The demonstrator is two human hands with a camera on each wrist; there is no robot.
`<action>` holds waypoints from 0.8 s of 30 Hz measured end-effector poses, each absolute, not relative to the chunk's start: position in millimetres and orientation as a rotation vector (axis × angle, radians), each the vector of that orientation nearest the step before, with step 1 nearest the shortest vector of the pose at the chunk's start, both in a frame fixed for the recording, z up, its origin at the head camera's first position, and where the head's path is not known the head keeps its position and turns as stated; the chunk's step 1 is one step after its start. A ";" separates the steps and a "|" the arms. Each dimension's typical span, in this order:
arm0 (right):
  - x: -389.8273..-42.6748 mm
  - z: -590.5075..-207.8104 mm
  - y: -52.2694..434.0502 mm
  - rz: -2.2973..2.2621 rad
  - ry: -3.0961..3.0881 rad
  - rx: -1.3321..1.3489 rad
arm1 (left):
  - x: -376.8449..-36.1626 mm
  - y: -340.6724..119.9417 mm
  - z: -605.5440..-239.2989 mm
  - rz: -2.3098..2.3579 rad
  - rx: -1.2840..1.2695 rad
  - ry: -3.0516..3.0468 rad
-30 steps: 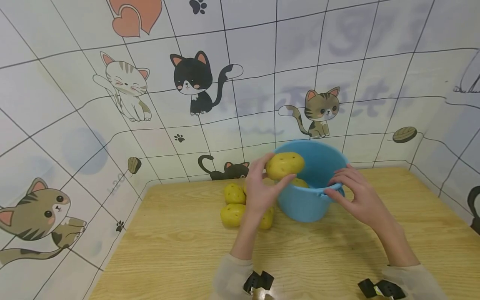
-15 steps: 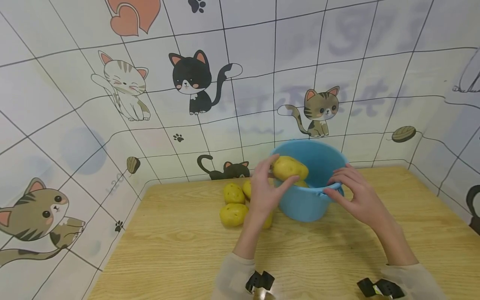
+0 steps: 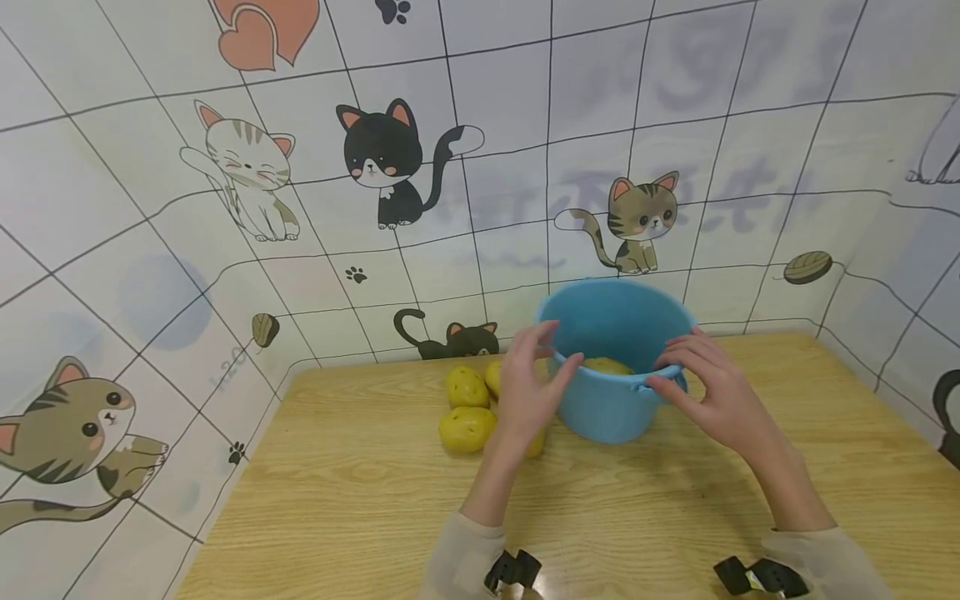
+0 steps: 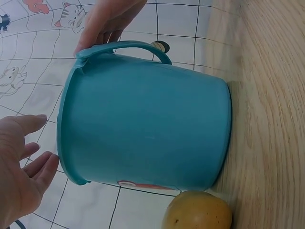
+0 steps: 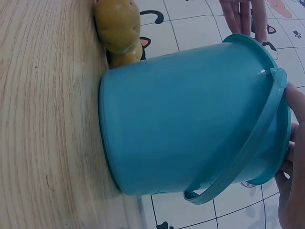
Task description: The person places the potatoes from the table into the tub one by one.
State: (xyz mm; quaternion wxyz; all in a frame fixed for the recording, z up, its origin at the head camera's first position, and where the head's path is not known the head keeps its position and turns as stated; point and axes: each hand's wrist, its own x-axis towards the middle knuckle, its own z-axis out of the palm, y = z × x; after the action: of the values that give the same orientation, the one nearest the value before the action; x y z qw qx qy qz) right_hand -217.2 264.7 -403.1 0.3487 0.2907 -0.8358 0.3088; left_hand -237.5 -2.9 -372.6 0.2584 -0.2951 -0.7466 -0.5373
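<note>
Left hand (image 3: 527, 392) empty — head view shows potato (image 3: 607, 365) inside bucket (image 3: 600, 408).

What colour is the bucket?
Blue-teal; the bucket shows best in the right wrist view.

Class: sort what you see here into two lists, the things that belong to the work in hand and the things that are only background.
In the work:
blue bucket
potato in the bucket
potatoes on the table
left hand
right hand

Background:
wooden table
cat-pattern wall

Wooden table (image 3: 360, 500); tiled wall (image 3: 112, 167) with cartoon cat stickers (image 3: 386, 162).
</note>
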 end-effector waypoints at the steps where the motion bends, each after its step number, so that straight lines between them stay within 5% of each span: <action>1: -217.2 -403.0 264.5 0.802 -2.164 0.754 | -236.9 -3.8 -373.0 -1.463 -0.795 -2.028; 24: -215.9 -401.2 263.3 0.812 -2.140 0.773 | -226.7 -29.6 -389.7 -1.440 -0.782 -2.114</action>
State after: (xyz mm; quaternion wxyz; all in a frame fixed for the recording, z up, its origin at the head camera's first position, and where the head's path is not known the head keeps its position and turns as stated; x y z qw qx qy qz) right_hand -215.9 263.3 -401.2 0.3547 0.2992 -0.8282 0.3141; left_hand -226.7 -29.6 -389.7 0.2314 -0.2846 -0.7688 -0.5239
